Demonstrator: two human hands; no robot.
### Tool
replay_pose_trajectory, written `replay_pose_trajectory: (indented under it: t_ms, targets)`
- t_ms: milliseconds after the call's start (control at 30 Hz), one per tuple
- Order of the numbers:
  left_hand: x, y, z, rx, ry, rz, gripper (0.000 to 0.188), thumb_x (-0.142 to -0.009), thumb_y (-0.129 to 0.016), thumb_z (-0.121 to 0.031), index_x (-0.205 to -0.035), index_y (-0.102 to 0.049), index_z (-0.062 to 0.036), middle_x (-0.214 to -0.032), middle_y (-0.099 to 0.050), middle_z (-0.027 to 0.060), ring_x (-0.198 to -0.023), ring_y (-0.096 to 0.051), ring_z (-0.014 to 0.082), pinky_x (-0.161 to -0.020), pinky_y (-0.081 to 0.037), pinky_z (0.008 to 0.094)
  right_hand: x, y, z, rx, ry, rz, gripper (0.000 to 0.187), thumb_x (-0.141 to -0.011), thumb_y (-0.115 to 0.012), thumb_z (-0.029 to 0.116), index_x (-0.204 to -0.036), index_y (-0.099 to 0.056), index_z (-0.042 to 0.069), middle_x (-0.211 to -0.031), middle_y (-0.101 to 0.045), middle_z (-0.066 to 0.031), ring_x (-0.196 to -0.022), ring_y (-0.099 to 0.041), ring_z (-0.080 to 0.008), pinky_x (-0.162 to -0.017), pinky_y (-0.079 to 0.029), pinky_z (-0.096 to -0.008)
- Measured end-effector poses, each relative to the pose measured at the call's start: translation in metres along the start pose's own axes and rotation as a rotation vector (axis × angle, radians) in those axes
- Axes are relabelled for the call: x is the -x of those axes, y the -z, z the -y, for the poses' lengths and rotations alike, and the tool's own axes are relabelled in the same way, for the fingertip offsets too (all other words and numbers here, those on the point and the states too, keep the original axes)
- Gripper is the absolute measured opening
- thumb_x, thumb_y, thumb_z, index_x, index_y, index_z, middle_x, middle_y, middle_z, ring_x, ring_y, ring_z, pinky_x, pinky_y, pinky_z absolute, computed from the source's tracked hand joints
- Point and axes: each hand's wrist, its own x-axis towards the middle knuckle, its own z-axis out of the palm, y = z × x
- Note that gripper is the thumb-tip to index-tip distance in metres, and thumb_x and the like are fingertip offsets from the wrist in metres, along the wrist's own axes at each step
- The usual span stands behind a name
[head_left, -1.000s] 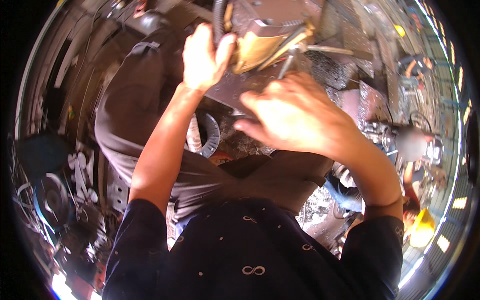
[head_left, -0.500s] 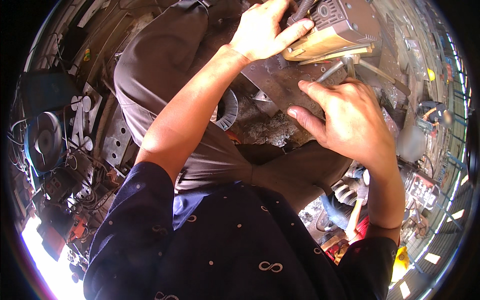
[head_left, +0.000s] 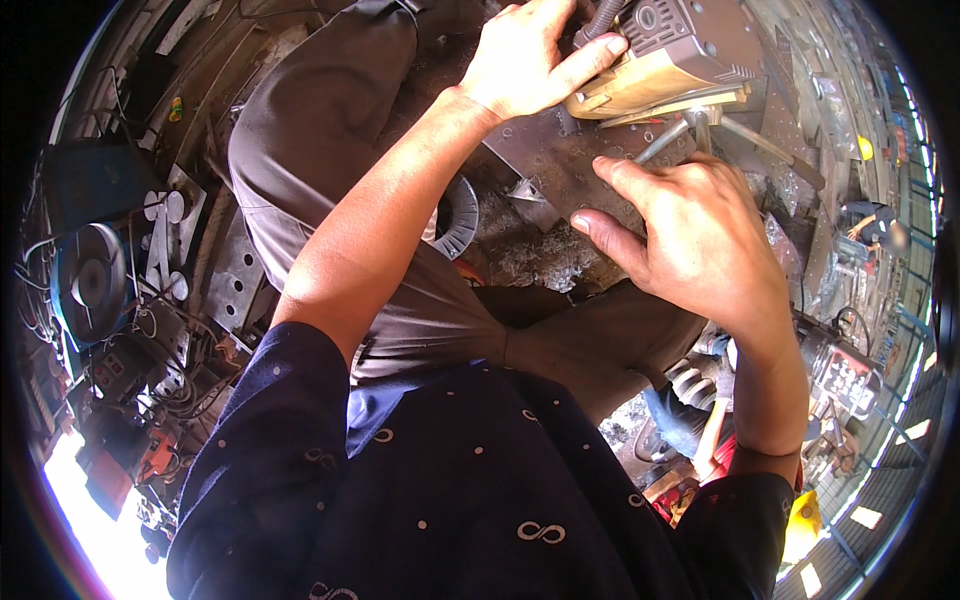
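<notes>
My left hand [head_left: 525,60] lies with its thumb stretched against a boxy brown and yellow machine [head_left: 650,85]; its fingertips are cut off by the upper edge. Below the machine, a handle [head_left: 765,145] with metal spokes fans out from one hub. My right hand [head_left: 700,225] is at this handle, back of the hand up, with thumb and index finger stretched apart. One spoke runs in behind its knuckles, and the other fingers are hidden, so their contact with it does not show. A dark metal plate [head_left: 570,165] with round marks lies under the machine.
Between my legs is a dark ring-shaped piece [head_left: 460,220], near scattered metal shavings [head_left: 560,258]. A blue-rimmed wheel [head_left: 90,283], a plate with holes [head_left: 240,285] and cables lie left. A person [head_left: 715,440] works at lower right; another person [head_left: 880,230] is farther off.
My right hand has shifted very slightly left; my left hand looks unmoved. A blurred grey round shape to the right of my right wrist is gone from there.
</notes>
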Motion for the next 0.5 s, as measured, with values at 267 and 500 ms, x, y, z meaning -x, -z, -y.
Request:
replay_pose_trajectory:
  t_ms: [267, 500]
  targets:
    - [0.0007, -0.0006, -0.0008, 0.032, -0.011, -0.025, 0.038, -0.094, -0.075, -0.038, -0.099, -0.063, -0.0023, -0.079, -0.064, 0.0192, -0.071, -0.066, 0.0375, -0.066, -0.052, 0.0445, -0.001, -0.0008, 0.0011, -0.005, 0.0, 0.005, 0.044, -0.09, -0.077, 0.042, -0.114, -0.076, 0.005, -0.069, -0.069, -0.0186, -0.072, -0.068, -0.0398, -0.075, -0.054, -0.0487]
    - [0.0009, 0.0003, -0.0015, 0.033, -0.006, -0.017, 0.038, -0.094, -0.075, -0.038, -0.1, -0.063, -0.0026, -0.08, -0.065, 0.0189, -0.072, -0.067, 0.0371, -0.067, -0.053, 0.0436, -0.0021, 0.0002, 0.0028, 0.007, 0.016, 0.011, 0.033, -0.093, -0.073, 0.037, -0.096, -0.072, 0.004, -0.071, -0.07, -0.0179, -0.074, -0.072, -0.0381, -0.075, -0.056, -0.0492]
